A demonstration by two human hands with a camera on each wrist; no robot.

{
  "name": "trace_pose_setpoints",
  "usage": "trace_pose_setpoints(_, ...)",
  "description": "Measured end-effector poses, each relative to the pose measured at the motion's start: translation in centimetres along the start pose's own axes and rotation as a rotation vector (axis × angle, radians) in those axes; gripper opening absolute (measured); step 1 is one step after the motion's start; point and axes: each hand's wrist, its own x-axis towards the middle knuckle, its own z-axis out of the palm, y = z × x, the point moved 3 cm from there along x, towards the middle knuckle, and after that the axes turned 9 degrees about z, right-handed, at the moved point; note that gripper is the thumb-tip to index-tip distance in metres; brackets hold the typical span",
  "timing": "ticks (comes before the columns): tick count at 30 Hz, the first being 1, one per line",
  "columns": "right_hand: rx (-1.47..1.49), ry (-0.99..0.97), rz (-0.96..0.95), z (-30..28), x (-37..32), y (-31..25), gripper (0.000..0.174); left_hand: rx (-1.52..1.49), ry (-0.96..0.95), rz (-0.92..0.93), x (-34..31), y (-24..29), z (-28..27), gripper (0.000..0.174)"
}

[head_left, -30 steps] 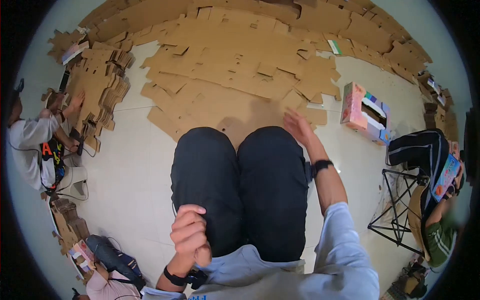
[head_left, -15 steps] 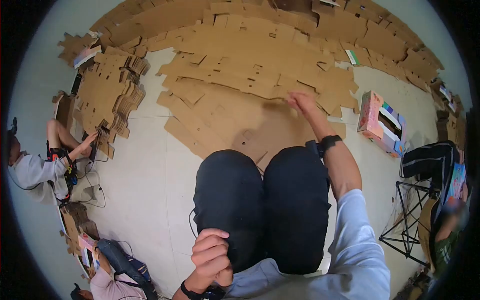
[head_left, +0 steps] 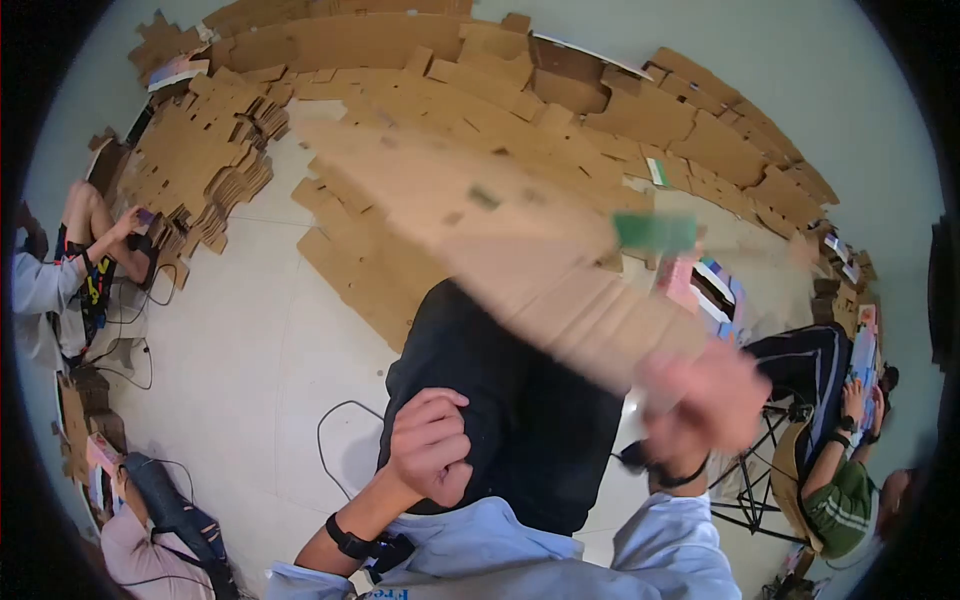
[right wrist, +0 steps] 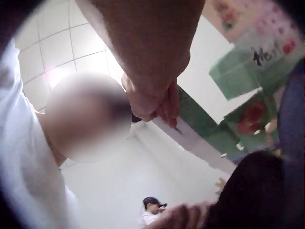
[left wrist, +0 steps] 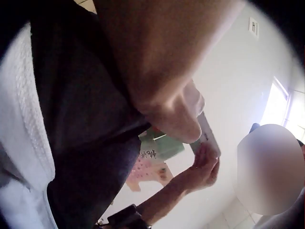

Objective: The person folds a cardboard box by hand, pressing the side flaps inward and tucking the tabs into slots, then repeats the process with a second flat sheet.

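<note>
A flat, die-cut cardboard sheet [head_left: 500, 250], blurred in the head view, slants above the knees. My right hand [head_left: 705, 395] grips its near right end, and the right wrist view shows the fingers [right wrist: 169, 107] on the sheet's edge. Green panels [right wrist: 236, 74] and pink print cover the underside. Over the left thigh, my left hand [head_left: 432, 445] rests with loosely curled fingers and nothing visible in it, apart from the sheet. The left wrist view shows that hand [left wrist: 171, 114] close up, with the right hand [left wrist: 207, 164] on the sheet beyond.
More flattened cardboard [head_left: 360, 265] covers the floor ahead and leans along the wall. A stack of cut sheets [head_left: 190, 160] lies at the left. A printed box [head_left: 680, 285] is partly behind the raised sheet. People sit at both sides; a black folding frame [head_left: 765, 470] stands right.
The right hand has moved back from the cardboard pile toward the body's right side, now with a sheet raised in its grip. The left hand stays curled by the left thigh. The head view has shifted.
</note>
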Motion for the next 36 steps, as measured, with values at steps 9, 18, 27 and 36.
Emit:
trace_pose_setpoints(9, 0.067, -0.087, -0.357, 6.4, 0.5, -12.5, 0.034, 0.141, -0.519, -0.132, -0.9, 4.0, 2.6, 0.038)
trace_pose_setpoints(18, -0.084, -0.241, -0.459, 9.8, 1.1, -17.6, 0.049, 0.374, 0.361, 0.057, 8.7, 1.4, 6.2, 0.087)
trace_pose_setpoints(27, -0.025, -0.207, -0.452, 10.7, -10.9, -11.5, 0.044, 0.262, -0.317, 0.072, 9.8, -0.2, 2.9, 0.047)
trace_pose_setpoints(36, 1.159, 0.26, 1.332, 2.1, -34.0, 0.1, 0.068, 0.048, -0.288, 0.028, 6.2, 4.4, -2.7, 0.024)
